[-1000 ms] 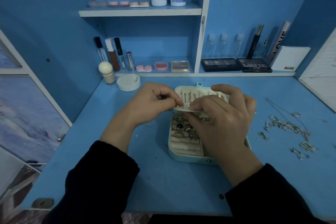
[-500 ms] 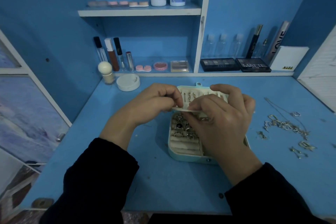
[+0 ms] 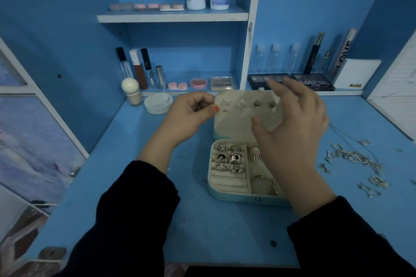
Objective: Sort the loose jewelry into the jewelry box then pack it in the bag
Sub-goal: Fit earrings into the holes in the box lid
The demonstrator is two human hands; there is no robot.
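Jewelry box (image 3: 227, 189) sits open on the counter (image 3: 180, 220). Left hand (image 3: 189, 114) pinches the lid (image 3: 234, 123) edge with curled fingers. The right hand (image 3: 292, 123), blurred, seems to hover over the earrings (image 3: 233, 103), fingers spread and released.

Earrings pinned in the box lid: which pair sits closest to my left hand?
The triangular silver pair, just beside the left hand pinching the lid panel; the greenish pair lies farther right, by the right hand.

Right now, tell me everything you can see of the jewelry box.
The jewelry box is a pale mint case lying open on the desk. Its cream base holds rings in rolls at left, bangles at right. The raised earring panel carries stud pairs; the left hand pinches its left edge, the right hand hovers spread before its right.
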